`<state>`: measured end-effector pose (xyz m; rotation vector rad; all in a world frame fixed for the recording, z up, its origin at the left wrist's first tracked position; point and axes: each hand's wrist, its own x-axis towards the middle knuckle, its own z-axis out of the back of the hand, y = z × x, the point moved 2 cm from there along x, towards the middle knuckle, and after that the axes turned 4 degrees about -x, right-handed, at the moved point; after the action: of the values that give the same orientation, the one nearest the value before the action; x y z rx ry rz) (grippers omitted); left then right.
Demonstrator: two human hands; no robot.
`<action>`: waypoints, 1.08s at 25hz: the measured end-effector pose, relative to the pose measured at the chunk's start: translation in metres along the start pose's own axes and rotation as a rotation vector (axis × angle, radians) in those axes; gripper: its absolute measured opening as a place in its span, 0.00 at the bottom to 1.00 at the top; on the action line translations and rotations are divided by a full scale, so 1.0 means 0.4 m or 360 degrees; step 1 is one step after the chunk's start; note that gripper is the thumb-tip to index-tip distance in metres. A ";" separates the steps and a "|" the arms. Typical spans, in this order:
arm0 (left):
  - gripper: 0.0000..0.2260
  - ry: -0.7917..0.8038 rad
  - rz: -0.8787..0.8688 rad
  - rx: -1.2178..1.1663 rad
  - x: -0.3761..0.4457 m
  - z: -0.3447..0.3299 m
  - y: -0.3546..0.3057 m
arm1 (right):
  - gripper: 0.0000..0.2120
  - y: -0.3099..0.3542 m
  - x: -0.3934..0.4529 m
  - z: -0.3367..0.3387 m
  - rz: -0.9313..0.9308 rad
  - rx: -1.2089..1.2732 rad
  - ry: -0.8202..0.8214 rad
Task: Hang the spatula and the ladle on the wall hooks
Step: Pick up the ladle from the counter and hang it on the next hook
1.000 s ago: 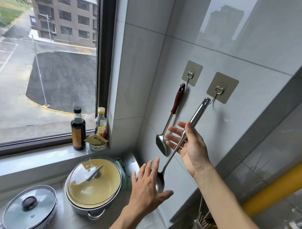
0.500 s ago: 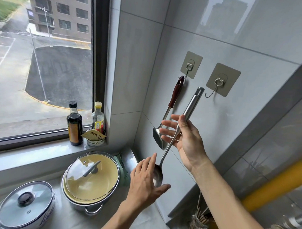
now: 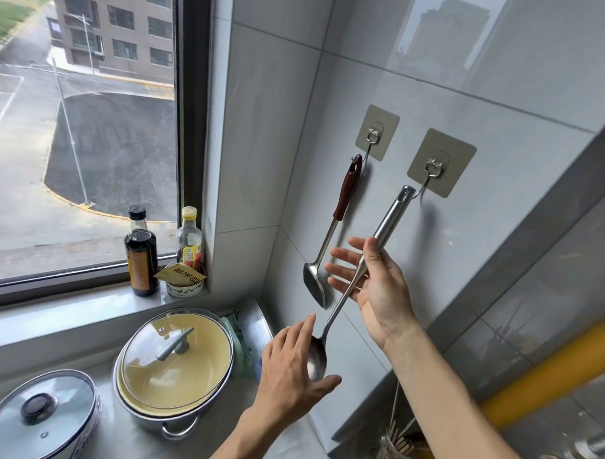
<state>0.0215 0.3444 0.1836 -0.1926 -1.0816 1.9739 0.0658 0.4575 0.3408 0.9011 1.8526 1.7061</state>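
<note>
While the spatula already hangs from the left hook, the ladle is not yet hung: its eyelet sits just beside the tip of the right hook. The right hand pinches the steel handle between thumb and forefinger, other fingers spread loose. The left hand lies open, cupping the bowl without closing on it. Next, I judge, the eyelet must slip over the hook tip before letting go. Below, the bench carries two lidded pots.
</note>
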 end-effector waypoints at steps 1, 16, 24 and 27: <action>0.47 0.0019 0.0007 0.0013 0.001 -0.003 0.004 | 0.22 -0.004 0.000 0.003 -0.0013 0.0012 -0.0014; 0.49 -0.0069 0.0070 -0.0130 0.090 -0.149 0.008 | 0.28 -0.074 -0.091 0.100 -0.0239 -0.0099 -0.0157; 0.54 -0.0008 0.0013 -0.0159 0.124 -0.170 0.011 | 0.34 -0.099 -0.114 0.121 -0.0278 -0.0156 -0.0101; 0.55 -0.0002 -0.0011 -0.0173 0.124 -0.180 0.018 | 0.34 -0.113 -0.115 0.132 -0.0289 -0.0163 -0.0108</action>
<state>0.0216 0.4238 0.1462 -0.2455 -1.1899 1.9110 0.1279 0.4596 0.2853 0.7177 1.7301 1.6228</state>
